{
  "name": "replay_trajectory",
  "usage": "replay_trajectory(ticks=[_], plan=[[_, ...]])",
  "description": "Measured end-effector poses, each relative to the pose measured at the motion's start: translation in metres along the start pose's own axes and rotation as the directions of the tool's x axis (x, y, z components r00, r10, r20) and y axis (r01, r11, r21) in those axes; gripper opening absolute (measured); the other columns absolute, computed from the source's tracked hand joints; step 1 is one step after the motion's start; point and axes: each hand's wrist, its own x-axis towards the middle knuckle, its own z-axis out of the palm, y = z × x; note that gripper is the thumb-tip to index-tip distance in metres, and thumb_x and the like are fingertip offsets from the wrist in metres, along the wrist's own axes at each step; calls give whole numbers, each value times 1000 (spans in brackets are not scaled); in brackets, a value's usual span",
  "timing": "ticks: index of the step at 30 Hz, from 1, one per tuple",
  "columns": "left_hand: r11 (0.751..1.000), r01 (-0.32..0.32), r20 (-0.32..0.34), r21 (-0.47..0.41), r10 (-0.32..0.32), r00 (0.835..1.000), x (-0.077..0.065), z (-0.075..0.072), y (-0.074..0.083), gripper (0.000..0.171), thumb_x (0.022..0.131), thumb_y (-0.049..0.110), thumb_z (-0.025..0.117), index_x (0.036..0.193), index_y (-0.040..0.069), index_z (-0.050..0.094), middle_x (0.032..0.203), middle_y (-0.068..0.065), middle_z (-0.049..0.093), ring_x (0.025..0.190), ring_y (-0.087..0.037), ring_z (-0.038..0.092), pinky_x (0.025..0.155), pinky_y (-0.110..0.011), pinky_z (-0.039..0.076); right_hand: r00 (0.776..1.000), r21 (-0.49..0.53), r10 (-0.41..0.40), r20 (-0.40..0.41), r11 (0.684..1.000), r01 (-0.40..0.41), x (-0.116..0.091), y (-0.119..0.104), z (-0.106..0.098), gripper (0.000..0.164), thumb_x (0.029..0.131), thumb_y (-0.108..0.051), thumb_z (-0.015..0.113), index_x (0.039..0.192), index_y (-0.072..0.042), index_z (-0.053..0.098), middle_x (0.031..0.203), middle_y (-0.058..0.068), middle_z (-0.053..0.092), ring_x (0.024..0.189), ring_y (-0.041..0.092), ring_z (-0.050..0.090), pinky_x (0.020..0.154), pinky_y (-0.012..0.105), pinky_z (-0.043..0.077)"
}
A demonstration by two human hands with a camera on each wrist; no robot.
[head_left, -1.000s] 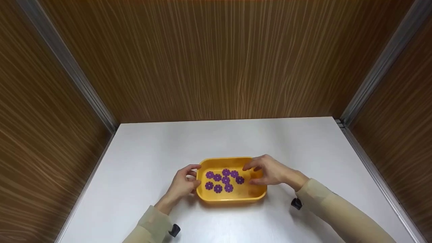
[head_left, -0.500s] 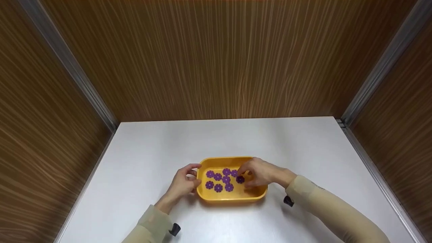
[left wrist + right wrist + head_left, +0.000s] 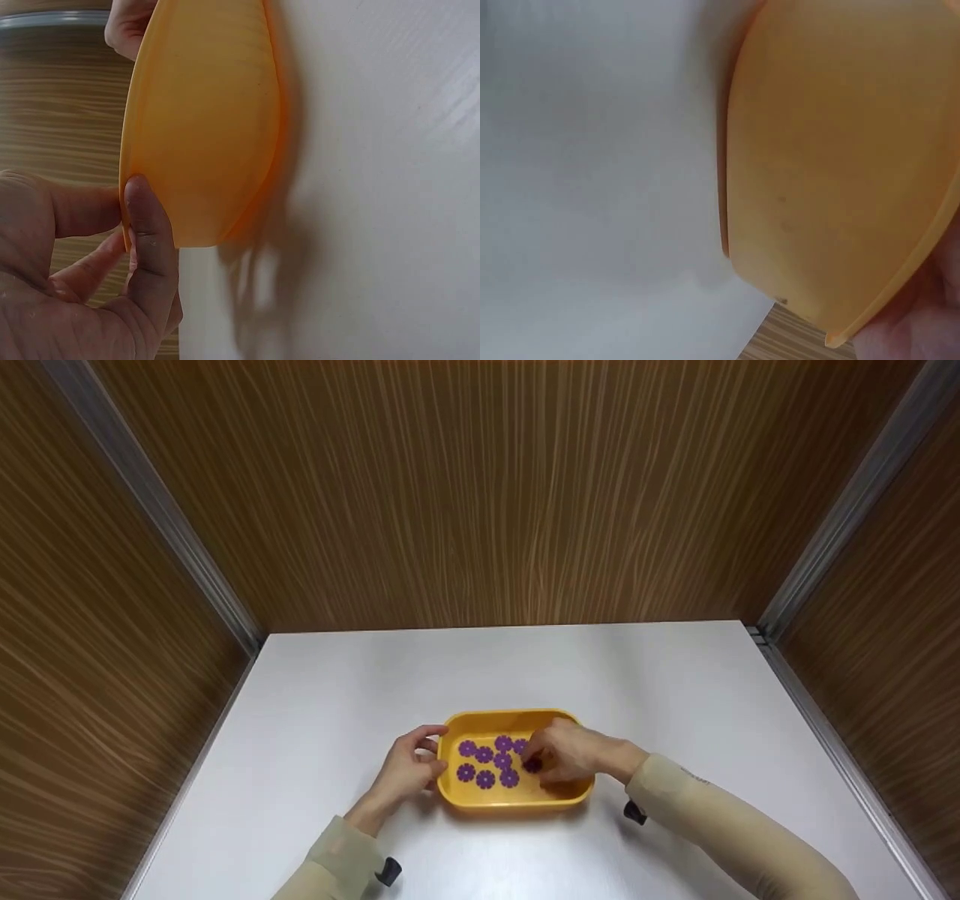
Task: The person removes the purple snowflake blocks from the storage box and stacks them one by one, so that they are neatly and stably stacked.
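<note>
A yellow plastic tray stands on the white table. My left hand grips its left rim; in the left wrist view the thumb presses the outer wall. Several purple flower-shaped pieces lie flat on the tray's floor, most toward the left. My right hand reaches down inside the right part, fingers curled round a darker purple flower-shaped piece, which is partly covered and looks tilted. In the right wrist view the tray wall hides the fingertips; only part of the hand shows beyond the rim.
The white table extends around the tray on all sides. Wood-grain panels rise at the back, left and right, with metal strips along the corners.
My right hand has moved left and lower into the tray, its fingers coming round the darker flower piece, which is now partly covered. The left hand and the tray stay in place.
</note>
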Motion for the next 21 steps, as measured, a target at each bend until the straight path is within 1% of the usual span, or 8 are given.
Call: replay_trajectory(ticks=[4,8,11,14,17,21], plan=[[1000,3,4,7,-3,1000,0,-1,1,58,97,-4,70,153,10,65,121,-14,59,76,-16,66,62,-25,63,1000,-11,7,6,1000,-7,1,-3,0,36,95,-15,90,131,-15,84,126,3,85,112,18,80,101,37,70],[1000,-1,7,14,1,1000,1,-1,1,57,97,-3,70,153,10,65,121,-14,60,76,-16,65,62,-26,63,1000,-62,-9,-6,998,9,1,-4,1,35,95,-14,90,130,-15,85,125,4,85,115,20,80,104,39,69],[1000,0,5,18,0,1000,1,-1,0,57,97,-3,70,153,11,65,122,-15,60,76,-16,66,63,-26,64,1000,-89,-28,-7,996,27,3,-3,2,32,96,-14,89,127,-15,86,122,4,85,113,19,81,104,39,69],[1000,2,3,25,-3,1000,0,-1,0,58,97,-2,70,153,11,65,122,-15,60,77,-16,66,64,-27,65,999,-82,-34,10,996,34,5,-2,3,27,97,-13,88,124,-15,87,118,4,85,105,14,78,100,34,69],[1000,8,0,25,-8,1000,-1,-1,0,57,97,-1,71,152,12,66,123,-15,60,78,-17,66,65,-29,66,1000,-52,-9,30,999,11,7,-2,3,24,97,-12,88,121,-15,88,115,4,84,96,9,73,93,28,69],[1000,8,0,15,-8,1000,-1,0,-1,57,97,-2,72,152,13,66,122,-14,60,76,-16,65,64,-29,65,999,-36,14,47,999,-12,10,-2,2,22,96,-14,90,118,-16,89,113,4,82,90,5,67,84,20,65]])
